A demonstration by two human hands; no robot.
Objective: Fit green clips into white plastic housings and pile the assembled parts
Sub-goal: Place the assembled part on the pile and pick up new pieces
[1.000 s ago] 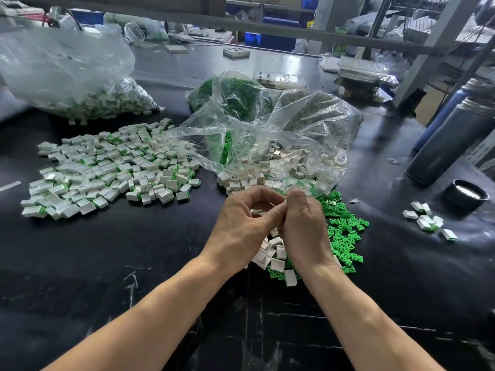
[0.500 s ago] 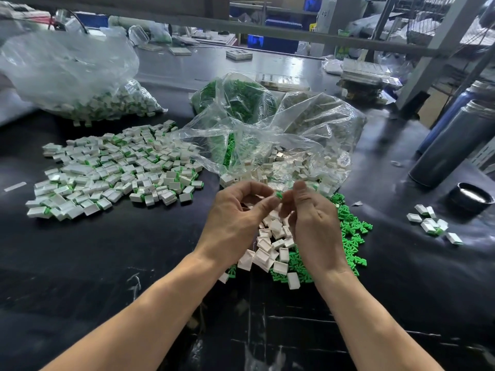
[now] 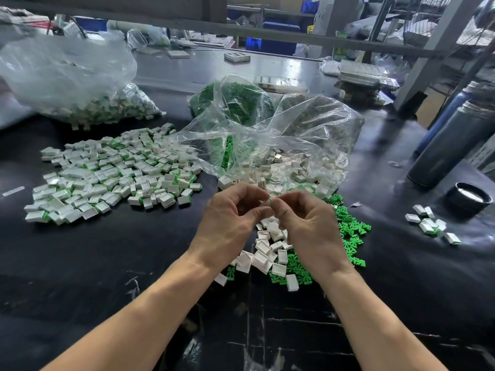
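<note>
Curled fingertips of the left hand (image 3: pixel 230 223) and right hand (image 3: pixel 308 226) meet, pinching a small white-and-green part (image 3: pixel 268 200) between them above loose housings (image 3: pixel 263 253) and clips (image 3: pixel 348 231), with the assembled pile (image 3: pixel 112 172) lying well to the left on the table (image 3: pixel 107 263).

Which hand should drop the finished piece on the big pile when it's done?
Probably the left hand. The big pile of assembled white-and-green parts lies on its side of the black table, while the right hand hovers over loose green plastic clips.
</note>
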